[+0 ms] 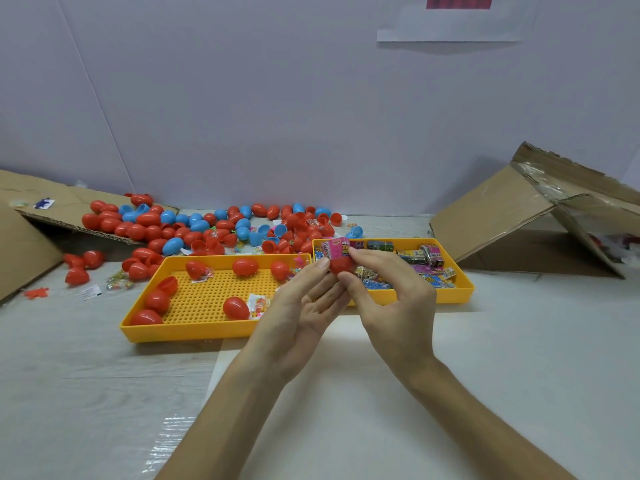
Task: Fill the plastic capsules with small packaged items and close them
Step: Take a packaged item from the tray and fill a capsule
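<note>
Pink packet (335, 247) juts upright from red capsule half (341, 266) — long axis vertical. Fingers of left hand (304, 306) and right hand (391, 299) pinch the half — right forefinger nearest the packet.

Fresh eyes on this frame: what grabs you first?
Dead centre, the left hand and right hand pinch a red plastic capsule half with a pink printed packet sticking out of its top. Behind them, at the back left of the table, sprawls a heap of red and blue plastic egg capsules. Two yellow plastic trays sit between: the left tray holds a few red capsules, the right tray colourful packets.
</note>
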{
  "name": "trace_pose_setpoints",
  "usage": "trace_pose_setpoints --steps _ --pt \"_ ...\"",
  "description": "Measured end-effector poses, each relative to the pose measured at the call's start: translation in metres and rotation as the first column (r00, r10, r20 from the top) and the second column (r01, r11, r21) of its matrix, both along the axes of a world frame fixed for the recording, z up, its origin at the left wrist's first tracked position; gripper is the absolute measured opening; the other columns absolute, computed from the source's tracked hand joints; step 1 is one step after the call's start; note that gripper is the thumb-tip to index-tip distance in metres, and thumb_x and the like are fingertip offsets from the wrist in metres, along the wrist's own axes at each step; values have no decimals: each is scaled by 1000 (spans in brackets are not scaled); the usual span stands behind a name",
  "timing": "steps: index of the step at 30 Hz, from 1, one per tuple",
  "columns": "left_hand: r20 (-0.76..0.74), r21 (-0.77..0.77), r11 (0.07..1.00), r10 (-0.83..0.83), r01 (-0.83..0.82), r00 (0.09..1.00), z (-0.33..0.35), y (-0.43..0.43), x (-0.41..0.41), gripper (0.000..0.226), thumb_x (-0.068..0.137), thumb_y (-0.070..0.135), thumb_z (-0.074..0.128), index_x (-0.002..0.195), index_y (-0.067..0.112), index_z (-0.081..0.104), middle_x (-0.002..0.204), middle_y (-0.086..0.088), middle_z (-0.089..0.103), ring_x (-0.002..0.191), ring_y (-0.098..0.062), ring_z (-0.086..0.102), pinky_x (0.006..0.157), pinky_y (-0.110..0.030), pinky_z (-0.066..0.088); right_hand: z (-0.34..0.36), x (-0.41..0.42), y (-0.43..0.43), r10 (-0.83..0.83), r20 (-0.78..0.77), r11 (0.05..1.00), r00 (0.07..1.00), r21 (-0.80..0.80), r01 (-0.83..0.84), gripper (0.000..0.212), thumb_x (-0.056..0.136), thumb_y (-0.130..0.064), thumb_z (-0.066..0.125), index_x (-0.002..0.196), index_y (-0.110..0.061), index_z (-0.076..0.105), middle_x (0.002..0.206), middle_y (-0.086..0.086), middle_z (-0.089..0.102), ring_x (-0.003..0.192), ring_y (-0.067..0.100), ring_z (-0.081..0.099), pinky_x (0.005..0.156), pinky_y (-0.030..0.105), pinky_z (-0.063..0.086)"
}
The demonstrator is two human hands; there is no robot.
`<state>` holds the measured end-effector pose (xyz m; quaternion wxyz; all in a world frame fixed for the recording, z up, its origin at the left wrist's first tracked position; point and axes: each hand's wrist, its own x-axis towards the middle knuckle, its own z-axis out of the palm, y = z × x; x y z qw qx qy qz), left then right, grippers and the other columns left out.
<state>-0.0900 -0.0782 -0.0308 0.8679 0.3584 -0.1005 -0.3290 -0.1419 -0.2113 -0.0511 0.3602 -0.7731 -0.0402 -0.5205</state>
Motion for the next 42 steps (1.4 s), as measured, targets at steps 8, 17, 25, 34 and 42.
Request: trace_pose_setpoints --steps 8,17,25,34,42 --pt "33 30 999 -34 33 999 -1 0 0 22 96 22 64 108 14 80 120 -13 73 112 -22 71 86 -28 59 0 1 -1 -24 50 999 998 -20 25 23 81 -9 82 103 -7 78 102 0 74 99 12 70 85 38 58" --pt "38 19 999 -50 49 998 2 0 -2 27 93 26 64 110 12 79 118 -17 73 113 -25 70 86 -33 60 3 0 2 41 -50 999 998 30 -39 33 85 -17 79 117 -9 73 113 -2 73 111 7 66 96 25 53" --pt "103 71 996 -55 48 993 1 0 -3 27 97 34 63 113 17 78 124 -14 71 119 -22 67 88 -30 58 2 0 0 -30 -8 999 1000 -20 29 34 78 -8 84 112 -6 76 106 2 75 100 16 70 90 33 57" --pt "141 63 996 -64 55 988 -2 -2 -3 31 98 34 61 117 15 76 124 -13 71 122 -24 65 91 -31 57 2 0 -2 -14 13 1000 1000 -2 14 34 77 -9 85 110 -8 77 105 -2 74 100 10 69 89 26 56" --pt "123 15 996 -88 87 988 -2 -2 -3 34 99 33 53 117 15 76 127 -14 69 122 -26 65 91 -34 59 7 -2 -2 66 -44 998 997 3 -66 38 82 -19 81 118 -9 74 112 -2 71 109 4 64 94 15 48"
